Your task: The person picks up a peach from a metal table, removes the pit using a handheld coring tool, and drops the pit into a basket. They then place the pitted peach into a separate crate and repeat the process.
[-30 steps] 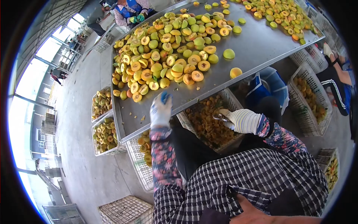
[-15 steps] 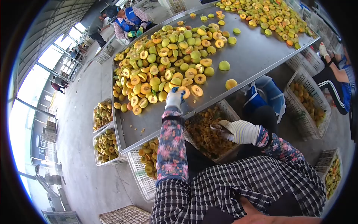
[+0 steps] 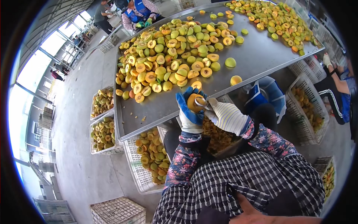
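Observation:
My left hand (image 3: 189,112), in a white glove with a blue palm, is closed around a peach half (image 3: 195,103), cut face toward my right. My right hand (image 3: 229,116), in a striped white glove, grips a small curved metal pitting knife (image 3: 201,102). Its looped blade touches the cut face of the peach half. Both hands are close together in front of the table edge, above a crate of peach scraps (image 3: 215,136) partly hidden by my arms. Just beyond them, a heap of halved peaches (image 3: 167,56) lies on the metal table (image 3: 257,61).
Crates of peach halves (image 3: 153,153) stand by my left leg and along the table's left side. A blue-lined bucket (image 3: 270,97) and another crate (image 3: 307,112) are at the right. A co-worker in a blue vest (image 3: 140,11) works across the table; another person's arm (image 3: 335,76) shows at far right.
My left hand has come back from the heap with a peach half and turned palm up. My right hand has risen from over the scrap crate, bringing the pitting knife to the fruit.

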The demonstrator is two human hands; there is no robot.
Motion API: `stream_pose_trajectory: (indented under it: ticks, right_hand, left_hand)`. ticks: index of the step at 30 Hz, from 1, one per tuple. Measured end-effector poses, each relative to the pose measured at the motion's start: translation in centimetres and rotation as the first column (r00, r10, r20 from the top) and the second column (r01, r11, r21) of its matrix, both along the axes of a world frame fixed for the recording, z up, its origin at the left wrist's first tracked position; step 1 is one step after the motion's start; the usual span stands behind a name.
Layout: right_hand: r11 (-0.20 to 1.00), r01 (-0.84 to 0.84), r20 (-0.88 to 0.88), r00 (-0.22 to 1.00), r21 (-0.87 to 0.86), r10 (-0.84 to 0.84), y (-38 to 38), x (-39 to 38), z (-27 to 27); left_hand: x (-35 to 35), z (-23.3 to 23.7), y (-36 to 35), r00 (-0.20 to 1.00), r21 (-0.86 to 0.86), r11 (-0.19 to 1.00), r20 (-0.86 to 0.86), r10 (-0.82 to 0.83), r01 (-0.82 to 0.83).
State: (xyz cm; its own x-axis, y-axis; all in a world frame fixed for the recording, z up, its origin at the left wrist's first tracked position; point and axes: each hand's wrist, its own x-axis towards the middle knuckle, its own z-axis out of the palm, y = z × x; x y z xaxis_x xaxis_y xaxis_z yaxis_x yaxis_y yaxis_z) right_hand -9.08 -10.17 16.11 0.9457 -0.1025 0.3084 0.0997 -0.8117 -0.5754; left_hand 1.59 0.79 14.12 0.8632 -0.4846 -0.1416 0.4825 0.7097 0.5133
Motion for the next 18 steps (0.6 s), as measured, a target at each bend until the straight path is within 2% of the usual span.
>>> stream_pose_trajectory:
  ticks: [2, 6, 9, 12, 15, 18]
  right_hand:
    - [0.996, 0.017, 0.082, 0.997, -0.088, -0.01, 0.2, 0.3, -1.5]
    - [0.964, 0.032, -0.092, 0.994, -0.266, -0.058, 0.5, 0.0, -2.0]
    - [0.97, -0.05, -0.209, 0.978, -0.24, -0.001, 0.3, 0.0, -1.8]
    - [0.977, -0.135, -0.262, 0.961, -0.165, 0.089, -0.8, -0.1, -3.0]
    - [0.952, -0.14, -0.273, 0.938, 0.271, 0.216, -1.0, 0.2, -2.7]
    - [0.933, -0.245, -0.081, 0.958, 0.265, 0.275, -1.2, 1.2, -4.2]
  left_hand:
    - [-0.4, 0.2, -0.1, 0.999, 0.013, 1.0, 0.049, 0.002, -0.003]
    - [-0.8, 0.0, 0.0, 0.995, 0.14, 0.99, 0.1, 0.012, -0.026]
    - [-0.8, -0.2, 0.2, 0.995, 0.213, 0.977, 0.1, -0.011, -0.01]
    - [-0.1, -1.0, 0.9, 0.934, 0.397, 0.917, 0.312, -0.173, 0.037]
    - [0.4, -0.7, 1.4, 0.93, 0.469, 0.88, 0.284, -0.232, 0.076]
    - [-0.4, 0.3, 0.8, 0.976, 0.231, 0.969, 0.175, -0.126, 0.083]
